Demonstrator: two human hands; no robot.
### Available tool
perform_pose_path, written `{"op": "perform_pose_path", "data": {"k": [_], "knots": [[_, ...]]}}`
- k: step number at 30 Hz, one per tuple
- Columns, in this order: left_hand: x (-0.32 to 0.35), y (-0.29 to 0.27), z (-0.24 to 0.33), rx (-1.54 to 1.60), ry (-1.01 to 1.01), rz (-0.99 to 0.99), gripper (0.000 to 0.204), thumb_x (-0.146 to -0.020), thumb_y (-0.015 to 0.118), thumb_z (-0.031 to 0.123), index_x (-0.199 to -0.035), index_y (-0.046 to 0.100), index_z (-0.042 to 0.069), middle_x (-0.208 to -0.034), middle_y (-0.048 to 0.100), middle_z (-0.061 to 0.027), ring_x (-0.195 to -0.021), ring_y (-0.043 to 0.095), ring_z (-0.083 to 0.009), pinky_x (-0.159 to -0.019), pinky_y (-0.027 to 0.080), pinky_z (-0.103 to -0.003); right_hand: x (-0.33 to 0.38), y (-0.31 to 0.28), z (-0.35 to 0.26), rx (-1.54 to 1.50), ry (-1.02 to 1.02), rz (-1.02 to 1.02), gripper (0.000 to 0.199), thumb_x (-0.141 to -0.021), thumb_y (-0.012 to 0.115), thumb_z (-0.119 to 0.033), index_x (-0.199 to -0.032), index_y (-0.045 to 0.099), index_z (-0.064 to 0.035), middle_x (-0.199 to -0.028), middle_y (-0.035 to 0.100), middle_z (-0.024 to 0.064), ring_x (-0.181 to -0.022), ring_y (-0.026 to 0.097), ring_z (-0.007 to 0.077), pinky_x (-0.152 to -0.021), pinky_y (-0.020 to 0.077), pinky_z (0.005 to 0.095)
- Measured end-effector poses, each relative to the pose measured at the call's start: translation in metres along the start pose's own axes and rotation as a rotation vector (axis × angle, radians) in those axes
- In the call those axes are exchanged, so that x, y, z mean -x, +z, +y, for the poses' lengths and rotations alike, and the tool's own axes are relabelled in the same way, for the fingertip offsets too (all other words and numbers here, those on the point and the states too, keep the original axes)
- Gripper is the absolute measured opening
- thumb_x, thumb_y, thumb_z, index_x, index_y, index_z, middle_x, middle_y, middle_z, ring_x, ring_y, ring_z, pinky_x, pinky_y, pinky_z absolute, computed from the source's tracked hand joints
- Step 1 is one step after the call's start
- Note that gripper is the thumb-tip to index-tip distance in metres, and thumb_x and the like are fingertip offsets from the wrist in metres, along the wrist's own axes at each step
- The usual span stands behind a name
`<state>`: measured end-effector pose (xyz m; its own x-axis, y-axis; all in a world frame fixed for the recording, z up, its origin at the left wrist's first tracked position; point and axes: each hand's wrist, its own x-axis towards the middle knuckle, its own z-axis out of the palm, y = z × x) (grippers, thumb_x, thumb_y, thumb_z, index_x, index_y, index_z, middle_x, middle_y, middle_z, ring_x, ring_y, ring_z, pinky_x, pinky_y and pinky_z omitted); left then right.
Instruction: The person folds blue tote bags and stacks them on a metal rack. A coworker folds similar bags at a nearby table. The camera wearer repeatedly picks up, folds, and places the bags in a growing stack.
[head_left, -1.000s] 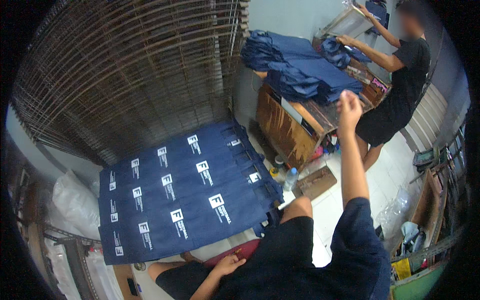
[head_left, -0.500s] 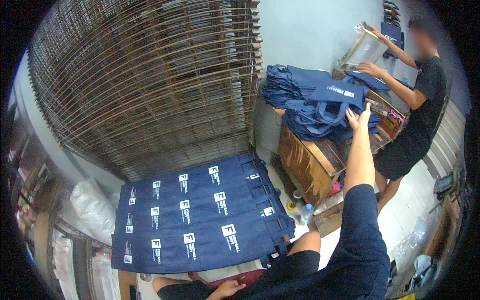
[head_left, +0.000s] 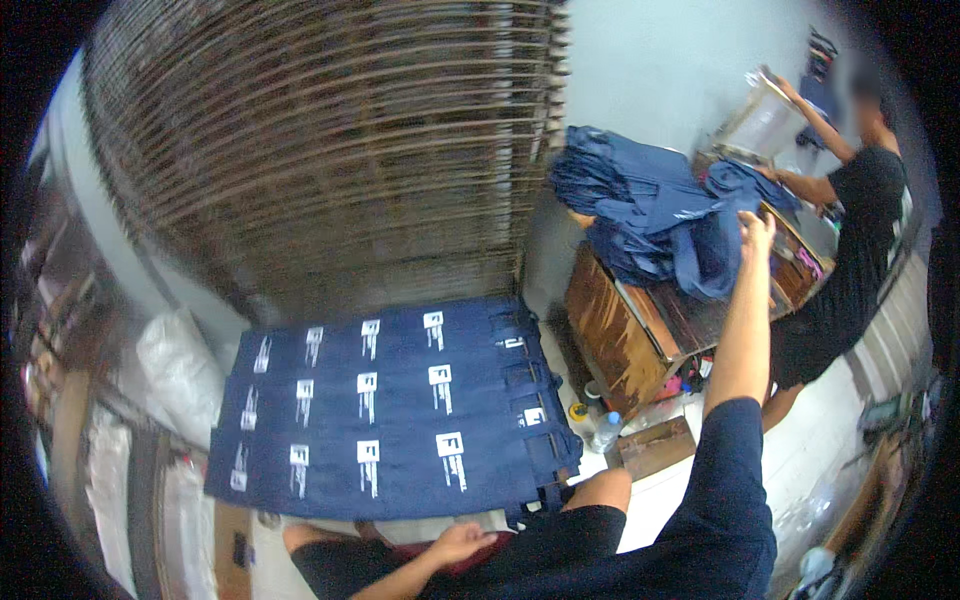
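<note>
My right arm stretches toward a heap of navy cloth bags (head_left: 650, 200) on a wooden table. At the heap's near right edge, my right hand (head_left: 757, 237) is blurred, with its fingers apart and no bag seen between them. The bags lie crumpled and overlapping. Close over my lap, my left hand (head_left: 465, 543) is loosely closed, fingers together, with nothing visible in it. In front of me, several navy bags with white prints (head_left: 365, 410) lie flat in overlapping rows, their handles toward the right.
A large stacked metal rack (head_left: 330, 150) stands behind the flat bags. The scuffed wooden table (head_left: 620, 325) is at the right, where a co-worker (head_left: 870, 190) holds a framed panel (head_left: 755, 130). A plastic bottle (head_left: 606, 432) stands near its base. White plastic wrap (head_left: 180, 370) lies at left.
The printed bag by my right hand has dropped onto the heap and crumpled. My left hand has risen slightly over my lap. The co-worker's lower hand moved down toward the bags. My view has shifted.
</note>
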<state>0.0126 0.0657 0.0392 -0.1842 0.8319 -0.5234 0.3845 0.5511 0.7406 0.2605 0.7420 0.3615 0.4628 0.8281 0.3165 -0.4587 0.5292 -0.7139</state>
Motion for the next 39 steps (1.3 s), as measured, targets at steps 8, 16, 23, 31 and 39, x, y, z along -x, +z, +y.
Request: {"op": "perform_pose_path", "data": {"k": [8,16,23,31,39], "knots": [[-0.002,-0.029,0.225,0.805,0.733,-0.458,0.065,-0.09,0.047,0.055,-0.14,0.032,0.016,-0.133,0.042,-0.0097,-0.123,0.039,-0.0214,-0.094,0.038,-0.038,0.111,0.016,-0.175,0.106,0.054,-0.759,0.019,-0.08,0.061,-0.014,-0.093,0.062,-0.0005,-0.088,0.063,0.0069,-0.081,0.061,0.0177,-0.077,0.0485,0.0267],[0.077,-0.127,0.229,1.406,0.803,-0.563,0.122,-0.06,0.042,0.089,-0.147,0.011,0.01,-0.137,0.039,-0.0134,-0.123,0.043,-0.0253,-0.096,0.041,-0.041,0.371,-0.02,-0.245,0.103,0.143,-0.69,0.049,-0.072,0.056,-0.013,-0.118,0.05,0.0015,-0.109,0.057,0.0125,-0.093,0.058,0.0226,-0.081,0.0494,0.032],[0.119,-0.14,0.184,1.614,0.724,0.026,0.074,-0.087,0.048,0.056,-0.146,0.014,0.027,-0.132,0.044,-0.0118,-0.101,0.059,-0.0272,-0.082,0.05,-0.043,0.473,-0.025,-0.216,-0.104,0.505,-0.74,0.078,-0.06,0.059,-0.011,-0.134,0.04,-0.0037,-0.127,0.048,0.0145,-0.11,0.052,0.0284,-0.085,0.0492,0.0343],[0.03,-0.179,0.185,1.479,0.334,0.413,0.065,-0.082,0.062,0.007,-0.137,0.034,0.027,-0.088,0.054,-0.0007,-0.071,0.052,-0.0102,-0.056,0.045,-0.024,0.442,0.02,-0.11,-0.038,0.922,-0.844,0.063,-0.07,0.054,-0.01,-0.131,0.039,-0.0088,-0.116,0.053,0.0094,-0.104,0.055,0.0253,-0.073,0.0532,0.0348],[-0.09,-0.212,0.225,1.439,0.504,0.427,0.071,-0.081,0.053,-0.005,-0.143,0.026,0.017,-0.108,0.051,-0.0071,-0.086,0.055,-0.0137,-0.07,0.052,-0.029,0.365,0.042,-0.001,0.08,0.881,-0.811,0.043,-0.079,0.05,-0.016,-0.121,0.046,-0.0101,-0.105,0.057,0.0062,-0.091,0.056,0.0227,-0.071,0.0498,0.0357]]}}
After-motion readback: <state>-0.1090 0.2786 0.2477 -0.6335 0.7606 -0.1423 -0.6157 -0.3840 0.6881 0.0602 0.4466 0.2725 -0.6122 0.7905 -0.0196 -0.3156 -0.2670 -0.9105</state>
